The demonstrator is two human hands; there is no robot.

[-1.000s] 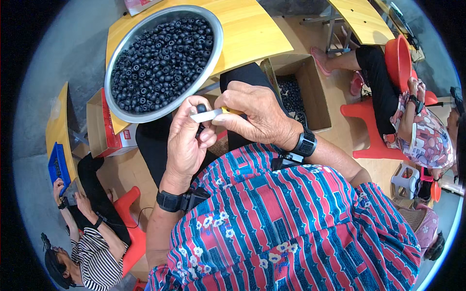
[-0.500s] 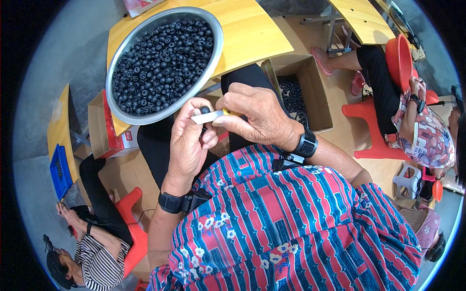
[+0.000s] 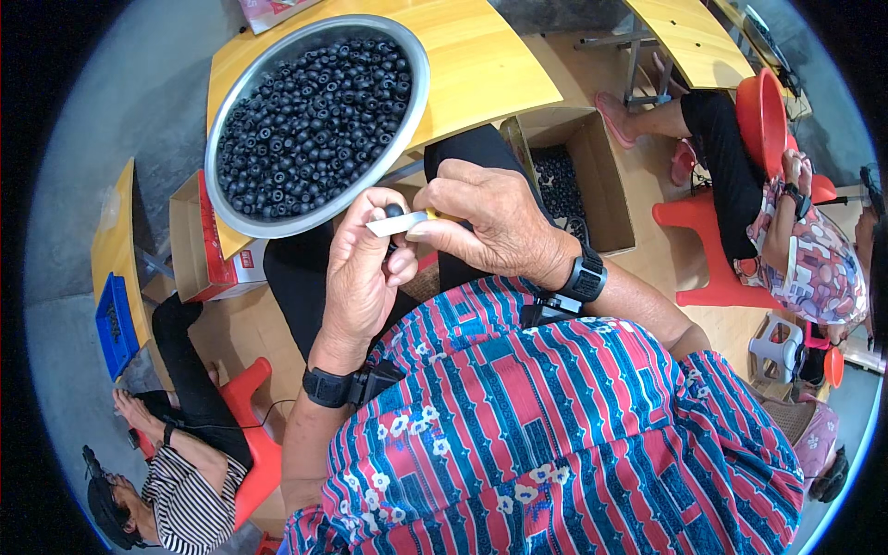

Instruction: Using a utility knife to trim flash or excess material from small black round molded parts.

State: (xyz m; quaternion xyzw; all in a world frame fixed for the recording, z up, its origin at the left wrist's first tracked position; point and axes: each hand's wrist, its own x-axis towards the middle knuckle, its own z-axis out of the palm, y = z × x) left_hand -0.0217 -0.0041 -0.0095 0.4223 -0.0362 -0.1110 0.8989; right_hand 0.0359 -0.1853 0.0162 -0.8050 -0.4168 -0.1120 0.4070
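Note:
Pinched in the fingers of my left hand is a small round black part. My right hand is closed on a short knife with a yellow handle. Its pale flat blade lies across the black part, next to my left thumb. Beyond my hands, a wide metal basin on the table holds a heap of the same kind of small black parts, many with a hole in the end. My fingers hide most of the handle and some of the held part.
An open cardboard box with more black parts stands on the floor beyond my right hand. The yellow table lies under the basin. People sit on red stools at both sides. A blue tray rests on a table at far left.
Both hands keep their grips with almost no movement between them. The basin sits slightly farther right in the picture. At far left, another person's hands have shifted a little.

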